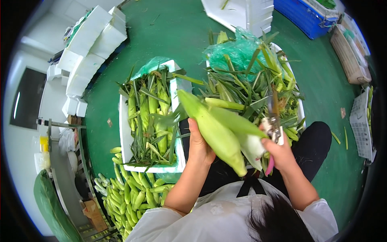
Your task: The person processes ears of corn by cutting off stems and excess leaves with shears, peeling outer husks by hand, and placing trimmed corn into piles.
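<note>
My left hand [200,146] grips an ear of corn [216,133] in its green husk, held slantwise before my lap. My right hand [281,152] holds a pair of pruning shears [273,125], whose blades point away from me and are blurred. Between the thumb and fingers of that same hand is a husk leaf [249,145], peeled partly off the ear. A pink part [270,165], perhaps a shears handle, shows below the fingers. Beyond the ear stands a white foam box [300,112] heaped with husk leaves [242,87] and green plastic film [232,56].
To the left, another white foam box [122,133] holds unpeeled corn [145,112]. A pile of trimmed ears [130,196] lies near my left elbow. Foam boxes [87,51] are stacked at the far left. A blue crate [302,18] and a white basket [361,121] stand to the right.
</note>
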Motion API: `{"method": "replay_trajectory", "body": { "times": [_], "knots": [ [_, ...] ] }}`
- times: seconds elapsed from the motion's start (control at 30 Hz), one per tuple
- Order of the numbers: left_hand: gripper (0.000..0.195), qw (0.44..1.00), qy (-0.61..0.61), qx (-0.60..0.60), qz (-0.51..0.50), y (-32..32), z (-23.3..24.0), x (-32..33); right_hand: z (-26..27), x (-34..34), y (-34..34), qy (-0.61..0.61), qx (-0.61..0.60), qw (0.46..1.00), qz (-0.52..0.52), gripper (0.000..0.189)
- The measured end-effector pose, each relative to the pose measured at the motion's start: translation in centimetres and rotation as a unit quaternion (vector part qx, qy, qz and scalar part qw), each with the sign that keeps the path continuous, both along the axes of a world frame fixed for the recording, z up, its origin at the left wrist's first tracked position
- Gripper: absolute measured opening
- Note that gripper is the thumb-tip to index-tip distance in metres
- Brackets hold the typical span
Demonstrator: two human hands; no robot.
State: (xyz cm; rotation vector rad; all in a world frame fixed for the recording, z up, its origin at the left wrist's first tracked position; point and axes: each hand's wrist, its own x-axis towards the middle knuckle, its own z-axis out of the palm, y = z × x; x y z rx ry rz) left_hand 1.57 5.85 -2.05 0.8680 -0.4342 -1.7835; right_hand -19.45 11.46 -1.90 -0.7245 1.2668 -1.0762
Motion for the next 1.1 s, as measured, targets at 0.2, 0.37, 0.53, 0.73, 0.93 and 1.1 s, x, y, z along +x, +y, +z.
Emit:
{"method": "replay_trajectory", "body": {
  "times": [0.2,0.37,0.53,0.73,0.93,1.1],
  "knots": [
    [0.072,0.976,0.175,0.013,-0.128,0.5,-1.1,3.0,-0.1,-3.9,-0.6,0.577,-0.143,0.804,-0.028,0.043],
    [0.09,0.974,-0.103,-0.108,-0.17,1.9,-1.1,3.1,3.6,-4.2,1.7,0.22,-0.055,0.96,0.165,0.058],
    [0.085,0.927,-0.213,-0.167,-0.259,2.1,-1.5,2.7,3.2,-1.9,1.6,-0.144,-0.03,0.94,0.308,0.058],
    [0.088,0.92,0.001,-0.059,-0.387,3.2,-0.7,3.7,2.5,-0.8,1.4,-0.121,0.009,0.967,0.225,0.035],
    [0.067,0.967,0.225,0.109,0.058,10.0,-4.5,16.6,-1.2,1.1,3.7,-0.23,0.048,0.969,0.073,0.047],
    [0.058,0.87,0.066,0.118,0.473,25.9,-7.5,36.5,-2.7,1.2,9.0,-0.312,0.15,0.908,0.238,0.098]
  ]
}}
